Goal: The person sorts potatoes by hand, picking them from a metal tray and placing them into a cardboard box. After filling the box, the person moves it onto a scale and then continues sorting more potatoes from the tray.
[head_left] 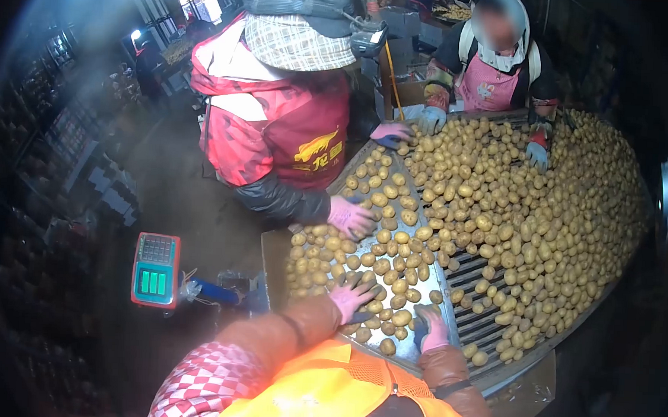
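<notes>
My left hand (352, 296), in a pink glove with a dark palm, lies over potatoes (382, 266) on the smooth metal chute (371, 343). Its fingers are spread and grip nothing. On the chute's right side, by the edge of the slatted rack, my right hand (431, 328) wears the same kind of glove. Its fingers point away from me, stretched out beside a few potatoes, and I see nothing held in it. Loose potatoes lie between the two hands. Part of the right palm is turned away from view.
A large potato heap (542, 210) covers the slatted rack (469, 278). A cardboard box (276, 262) stands at the chute's left end, near a red scale display (155, 270). A co-worker in a red vest (307, 144) reaches in from the left; another in a pink apron (494, 85) works opposite.
</notes>
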{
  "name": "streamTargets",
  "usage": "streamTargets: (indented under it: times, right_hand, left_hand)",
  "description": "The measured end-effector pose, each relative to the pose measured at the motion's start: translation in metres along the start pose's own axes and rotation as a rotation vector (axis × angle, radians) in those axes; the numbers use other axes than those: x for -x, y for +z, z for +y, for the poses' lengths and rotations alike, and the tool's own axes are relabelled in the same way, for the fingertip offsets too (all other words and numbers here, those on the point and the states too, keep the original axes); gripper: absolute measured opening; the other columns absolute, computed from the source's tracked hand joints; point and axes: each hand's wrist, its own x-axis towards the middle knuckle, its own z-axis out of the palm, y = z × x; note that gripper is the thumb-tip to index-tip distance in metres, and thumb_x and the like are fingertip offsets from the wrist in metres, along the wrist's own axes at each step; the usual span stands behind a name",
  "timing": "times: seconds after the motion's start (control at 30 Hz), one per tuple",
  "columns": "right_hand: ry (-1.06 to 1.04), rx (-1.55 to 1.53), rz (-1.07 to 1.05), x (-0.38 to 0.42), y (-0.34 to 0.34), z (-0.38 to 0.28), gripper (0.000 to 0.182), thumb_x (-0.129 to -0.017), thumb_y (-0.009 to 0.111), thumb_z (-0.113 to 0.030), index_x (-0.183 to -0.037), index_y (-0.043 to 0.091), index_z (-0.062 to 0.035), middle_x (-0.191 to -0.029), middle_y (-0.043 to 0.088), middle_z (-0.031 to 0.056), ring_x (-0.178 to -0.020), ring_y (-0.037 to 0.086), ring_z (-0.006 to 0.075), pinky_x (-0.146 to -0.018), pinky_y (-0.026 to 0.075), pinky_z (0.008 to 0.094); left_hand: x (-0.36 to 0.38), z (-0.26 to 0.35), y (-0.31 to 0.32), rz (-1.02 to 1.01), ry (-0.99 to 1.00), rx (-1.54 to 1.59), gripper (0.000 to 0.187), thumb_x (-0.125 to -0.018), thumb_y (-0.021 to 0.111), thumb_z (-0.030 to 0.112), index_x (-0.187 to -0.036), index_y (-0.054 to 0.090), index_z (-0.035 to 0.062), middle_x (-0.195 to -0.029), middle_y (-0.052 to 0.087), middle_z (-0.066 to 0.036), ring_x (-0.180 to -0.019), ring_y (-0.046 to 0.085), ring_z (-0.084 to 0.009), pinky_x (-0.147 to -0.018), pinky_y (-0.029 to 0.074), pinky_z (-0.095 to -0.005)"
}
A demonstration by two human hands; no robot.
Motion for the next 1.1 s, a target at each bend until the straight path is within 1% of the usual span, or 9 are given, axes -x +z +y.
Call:
streamTargets:
  times: [0.2, 0.4, 0.57, 0.67, 0.8, 0.93, 1.0, 1.07, 1.1]
  right_hand:
    - [0.219, 0.461, 0.179, -0.011, -0.021, -0.020, 0.050, -0.085, 0.065, -0.027, -0.133, 0.056, -0.0205, -0.146, 0.042, 0.0165, -0.136, 0.036, 0.0397, -0.111, 0.033, 0.0484]
    - [0.263, 0.485, -0.339, -0.039, 0.014, -0.043, 0.071, -0.086, 0.064, -0.037, -0.150, 0.037, -0.0210, -0.159, 0.024, 0.0127, -0.150, 0.009, 0.0350, -0.115, 0.001, 0.0665]
    - [-0.032, 0.476, -0.406, -0.038, 0.037, -0.065, 0.060, -0.083, 0.056, -0.008, -0.142, 0.046, -0.0154, -0.146, 0.047, 0.0106, -0.137, 0.039, 0.0316, -0.117, 0.024, 0.0470]
    - [-0.148, 0.166, -0.357, -0.032, 0.025, -0.065, 0.050, -0.089, 0.061, -0.023, -0.137, 0.052, -0.0152, -0.143, 0.049, 0.0170, -0.131, 0.043, 0.0399, -0.110, 0.038, 0.0437]
    - [0.004, -0.232, -0.223, -0.029, 0.013, -0.036, 0.040, -0.093, 0.060, -0.024, -0.129, 0.059, -0.0065, -0.128, 0.059, 0.0197, -0.122, 0.055, 0.0317, -0.106, 0.042, 0.0383]
    - [0.237, -0.211, 0.070, -0.023, -0.005, 0.001, 0.041, -0.091, 0.056, -0.007, -0.132, 0.057, -0.0078, -0.117, 0.063, 0.0179, -0.113, 0.060, 0.0321, -0.096, 0.048, 0.0370]
    - [0.677, -0.394, 0.118, -0.030, -0.027, -0.028, 0.038, -0.101, 0.047, -0.022, -0.130, 0.056, 0.0010, -0.119, 0.064, 0.0160, -0.112, 0.060, 0.0234, -0.101, 0.044, 0.0346]
    - [0.393, 0.209, -0.134, -0.016, -0.010, -0.004, 0.041, -0.100, 0.042, -0.015, -0.140, 0.047, -0.0079, -0.122, 0.060, 0.0230, -0.113, 0.059, 0.0378, -0.098, 0.046, 0.0432]
    - [0.439, 0.175, -0.220, -0.018, 0.002, -0.014, 0.044, -0.098, 0.047, -0.018, -0.141, 0.045, -0.0078, -0.125, 0.059, 0.0242, -0.115, 0.058, 0.0401, -0.098, 0.046, 0.0456]
  left_hand:
    - [0.040, -0.012, -0.007, 0.043, -0.246, -0.027, 0.068, -0.090, 0.055, 0.052, -0.147, 0.037, 0.0191, -0.153, 0.037, -0.005, -0.141, 0.032, -0.0330, -0.109, 0.027, -0.0616]
    - [0.032, -0.011, 0.008, 0.081, -0.321, 0.055, 0.073, -0.086, 0.061, 0.051, -0.148, 0.034, 0.0248, -0.157, 0.027, -0.006, -0.142, 0.026, -0.0405, -0.108, 0.025, -0.0700]
    - [0.004, 0.004, 0.011, -0.052, -0.451, 0.129, 0.067, -0.083, 0.065, 0.038, -0.144, 0.042, 0.0248, -0.152, 0.036, -0.010, -0.142, 0.027, -0.0394, -0.109, 0.026, -0.0670]
    - [0.007, 0.033, 0.000, 0.042, -0.158, 0.128, 0.069, -0.080, 0.069, 0.041, -0.142, 0.044, 0.0205, -0.147, 0.041, -0.011, -0.140, 0.032, -0.0360, -0.108, 0.028, -0.0620]
    - [0.003, 0.016, 0.006, 0.002, 0.125, 0.000, 0.070, -0.072, 0.076, 0.029, -0.135, 0.048, 0.0226, -0.149, 0.039, -0.010, -0.140, 0.034, -0.0326, -0.110, 0.026, -0.0633]
    - [0.017, -0.039, 0.009, 0.166, -0.267, -0.149, 0.062, -0.084, 0.063, 0.043, -0.141, 0.047, 0.0248, -0.148, 0.042, -0.010, -0.137, 0.037, -0.0327, -0.109, 0.024, -0.0616]
    - [0.018, -0.037, -0.009, 0.339, -0.436, -0.074, 0.052, -0.084, 0.063, 0.040, -0.131, 0.056, 0.0191, -0.138, 0.052, -0.014, -0.128, 0.047, -0.0347, -0.105, 0.035, -0.0557]
    - [-0.009, -0.025, -0.031, 0.105, -0.621, 0.196, 0.035, -0.083, 0.063, 0.032, -0.112, 0.065, 0.0119, -0.117, 0.062, -0.017, -0.111, 0.058, -0.0366, -0.094, 0.045, -0.0511]
    - [-0.030, -0.018, -0.029, 0.230, -0.412, 0.031, 0.021, -0.080, 0.062, 0.021, -0.095, 0.068, 0.0074, -0.100, 0.065, -0.019, -0.096, 0.063, -0.0369, -0.085, 0.050, -0.0496]
